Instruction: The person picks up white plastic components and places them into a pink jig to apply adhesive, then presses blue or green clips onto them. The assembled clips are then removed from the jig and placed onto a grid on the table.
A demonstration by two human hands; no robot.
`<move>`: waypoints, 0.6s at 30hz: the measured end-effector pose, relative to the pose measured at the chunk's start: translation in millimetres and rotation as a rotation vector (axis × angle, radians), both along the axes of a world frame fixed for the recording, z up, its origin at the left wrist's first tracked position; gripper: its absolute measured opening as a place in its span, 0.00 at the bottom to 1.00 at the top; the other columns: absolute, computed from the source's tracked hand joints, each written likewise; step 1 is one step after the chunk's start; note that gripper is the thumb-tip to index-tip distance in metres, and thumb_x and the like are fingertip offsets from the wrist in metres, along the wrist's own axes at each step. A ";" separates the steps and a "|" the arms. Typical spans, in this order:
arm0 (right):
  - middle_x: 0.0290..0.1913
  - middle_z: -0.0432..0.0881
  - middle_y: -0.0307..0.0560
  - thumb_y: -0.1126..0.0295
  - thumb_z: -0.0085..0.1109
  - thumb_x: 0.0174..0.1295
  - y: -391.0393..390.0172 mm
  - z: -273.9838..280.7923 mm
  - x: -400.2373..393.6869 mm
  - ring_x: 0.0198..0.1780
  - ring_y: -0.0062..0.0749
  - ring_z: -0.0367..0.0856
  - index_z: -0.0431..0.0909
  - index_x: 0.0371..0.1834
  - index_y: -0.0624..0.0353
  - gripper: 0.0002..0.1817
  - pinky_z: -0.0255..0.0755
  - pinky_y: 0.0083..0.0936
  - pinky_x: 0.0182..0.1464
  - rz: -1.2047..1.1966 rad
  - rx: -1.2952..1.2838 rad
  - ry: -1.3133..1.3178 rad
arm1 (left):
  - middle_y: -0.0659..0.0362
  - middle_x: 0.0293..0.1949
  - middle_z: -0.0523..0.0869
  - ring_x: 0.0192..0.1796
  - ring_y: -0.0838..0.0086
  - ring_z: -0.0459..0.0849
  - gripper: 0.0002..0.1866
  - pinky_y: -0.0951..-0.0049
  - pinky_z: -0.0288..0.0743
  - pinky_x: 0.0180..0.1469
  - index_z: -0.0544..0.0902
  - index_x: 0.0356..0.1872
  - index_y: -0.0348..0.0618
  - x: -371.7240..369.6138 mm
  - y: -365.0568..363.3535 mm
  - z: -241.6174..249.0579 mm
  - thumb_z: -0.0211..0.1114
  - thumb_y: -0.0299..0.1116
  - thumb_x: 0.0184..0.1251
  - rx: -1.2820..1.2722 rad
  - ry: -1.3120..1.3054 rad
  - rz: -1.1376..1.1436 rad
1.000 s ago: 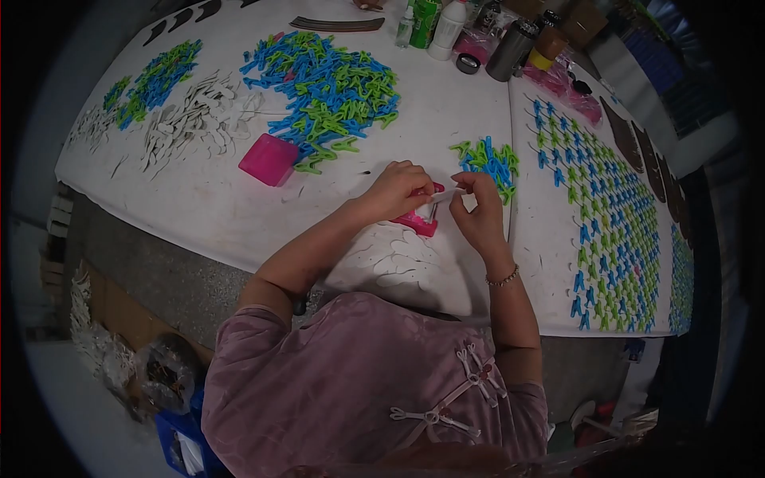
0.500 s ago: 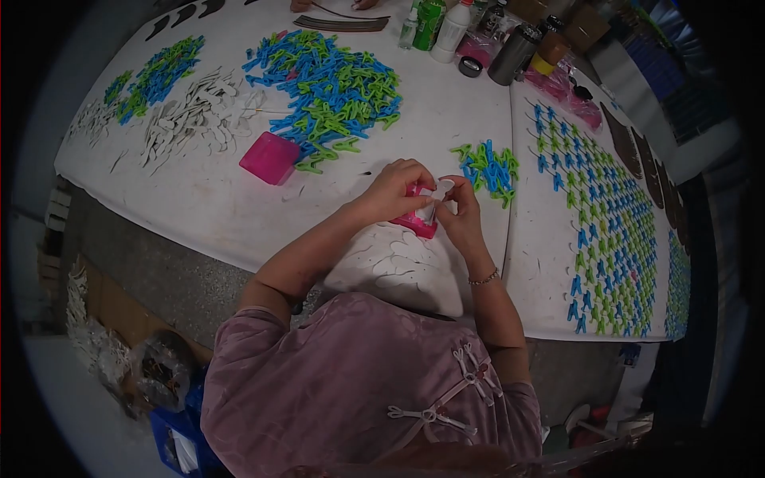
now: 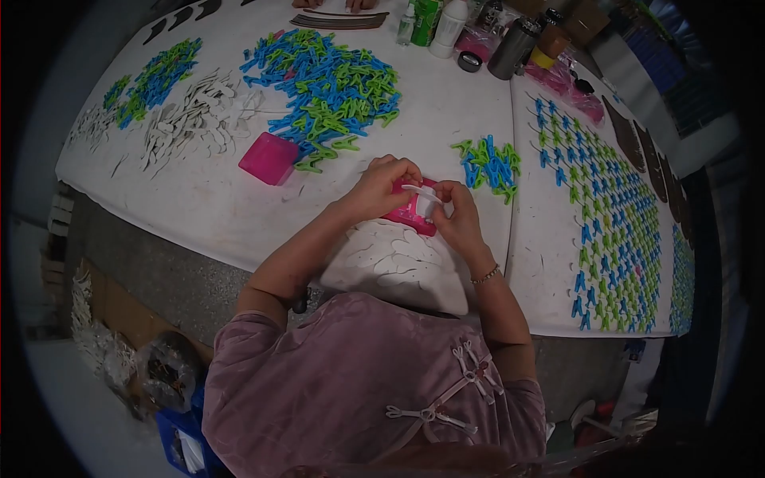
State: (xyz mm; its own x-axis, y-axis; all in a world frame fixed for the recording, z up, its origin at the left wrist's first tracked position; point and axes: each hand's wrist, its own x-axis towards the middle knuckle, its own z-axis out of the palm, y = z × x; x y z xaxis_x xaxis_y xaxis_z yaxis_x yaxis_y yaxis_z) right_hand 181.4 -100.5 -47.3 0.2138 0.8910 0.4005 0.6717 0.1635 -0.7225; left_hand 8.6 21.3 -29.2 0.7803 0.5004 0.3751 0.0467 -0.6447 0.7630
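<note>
My left hand [image 3: 386, 188] and my right hand [image 3: 458, 217] meet over a pink container [image 3: 413, 216] at the table's front edge. Between them is a small, thin white piece [image 3: 423, 193], pinched by the fingers of both hands and lying across the container. Its exact kind is not clear. Something white also shows inside the container, partly covered by my fingers. Just below, several flat white pieces [image 3: 394, 259] rest on a pale surface at my lap. A small heap of blue and green clips [image 3: 489, 169] lies beyond my right hand.
A large pile of clips [image 3: 327, 88], a pink box [image 3: 269, 158] and loose white pieces [image 3: 191, 115] lie on the left. Rows of clips [image 3: 610, 231] cover the right table. Bottles [image 3: 450, 28] stand at the back, near another person's hands [image 3: 358, 5].
The white piece has turned from sticking up by my right fingers to lying across between both hands. My left hand has shifted slightly left. The other person's hands at the back have moved.
</note>
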 end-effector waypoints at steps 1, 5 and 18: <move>0.34 0.76 0.48 0.79 0.58 0.49 -2.1 -0.1 2.4 0.36 0.37 0.75 0.74 0.43 0.63 0.15 0.70 0.30 0.40 -0.003 0.000 0.000 | 0.59 0.38 0.82 0.45 0.66 0.76 0.14 0.69 0.69 0.50 0.78 0.41 0.44 1.8 -0.9 -4.6 0.68 0.27 0.52 0.000 0.000 -0.003; 0.34 0.77 0.48 0.79 0.58 0.49 -8.5 2.3 7.7 0.36 0.38 0.75 0.75 0.42 0.62 0.15 0.70 0.31 0.40 -0.016 -0.006 -0.008 | 0.60 0.37 0.82 0.45 0.67 0.76 0.13 0.68 0.69 0.51 0.78 0.40 0.43 9.6 -3.9 -10.2 0.68 0.26 0.53 -0.041 -0.017 -0.045; 0.33 0.76 0.46 0.78 0.59 0.47 -16.6 9.1 12.9 0.38 0.41 0.73 0.76 0.42 0.59 0.16 0.67 0.35 0.43 -0.065 0.009 -0.128 | 0.62 0.32 0.84 0.39 0.67 0.80 0.12 0.66 0.69 0.48 0.79 0.37 0.45 18.5 -1.6 -14.3 0.67 0.28 0.50 0.081 -0.027 -0.057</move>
